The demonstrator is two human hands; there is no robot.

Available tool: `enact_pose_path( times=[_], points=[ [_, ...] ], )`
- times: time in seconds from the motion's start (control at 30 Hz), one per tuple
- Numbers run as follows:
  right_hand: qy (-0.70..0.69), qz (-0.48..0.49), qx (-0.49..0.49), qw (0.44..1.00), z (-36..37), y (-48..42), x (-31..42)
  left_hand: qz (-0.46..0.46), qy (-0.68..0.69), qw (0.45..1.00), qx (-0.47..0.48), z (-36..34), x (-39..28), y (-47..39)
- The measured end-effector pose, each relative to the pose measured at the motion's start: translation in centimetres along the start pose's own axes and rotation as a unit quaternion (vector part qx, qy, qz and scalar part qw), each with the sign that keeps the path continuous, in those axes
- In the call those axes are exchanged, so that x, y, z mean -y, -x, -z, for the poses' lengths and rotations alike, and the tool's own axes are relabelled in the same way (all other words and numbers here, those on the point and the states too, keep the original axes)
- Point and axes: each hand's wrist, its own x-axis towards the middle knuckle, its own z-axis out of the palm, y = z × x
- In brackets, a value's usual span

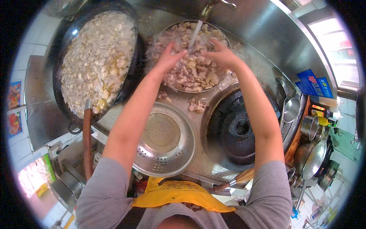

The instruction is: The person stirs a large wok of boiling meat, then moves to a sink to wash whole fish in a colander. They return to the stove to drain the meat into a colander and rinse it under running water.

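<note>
Beneath a running tap [205, 13], a round metal basin [197, 91] is heaped with chopped meat pieces [197, 68]. A stream of water [195, 34] falls into the meat between my two hands. My left hand [170, 58] is over the left side of the heap, its fingers apart. On the right side, my right hand [224, 56] has its fingers spread too. Neither hand grips anything that I can see; whether the fingertips touch the meat is hard to tell. A small clump of meat [198, 104] lies on the metal counter just below the basin.
A large wok [58, 83] of cloudy liquid and pieces stands left, with a wooden-handled utensil [87, 137] in it. Near me is a perforated metal colander [184, 154]. A black burner [228, 123] sits under my right forearm, with a bamboo brush [243, 177] by the counter edge.
</note>
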Motion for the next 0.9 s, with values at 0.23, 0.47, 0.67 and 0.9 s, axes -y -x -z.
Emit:
enact_pose_path(
  times=[0.23,0.47,0.67,0.9],
  points=[
    [-0.116,-0.035,-0.065,0.991,-4.7,-6.6,-4.6,0.116,0.237,0.964,0.008,-3.8,1.3,-2.0],
    [-0.253,0.043,-0.008,0.966,-5.9,-5.3,-4.1,0.118,0.361,0.925,-0.003,-5.9,1.2,-3.4],
    [-0.373,0.029,-0.086,0.923,-7.3,-1.0,1.4,0.056,0.394,0.915,-0.058,-4.6,-0.7,-1.5],
    [-0.327,0.024,-0.110,0.938,-7.2,0.0,2.0,0.071,0.394,0.914,-0.067,-3.6,-4.3,1.1]
  ],
)
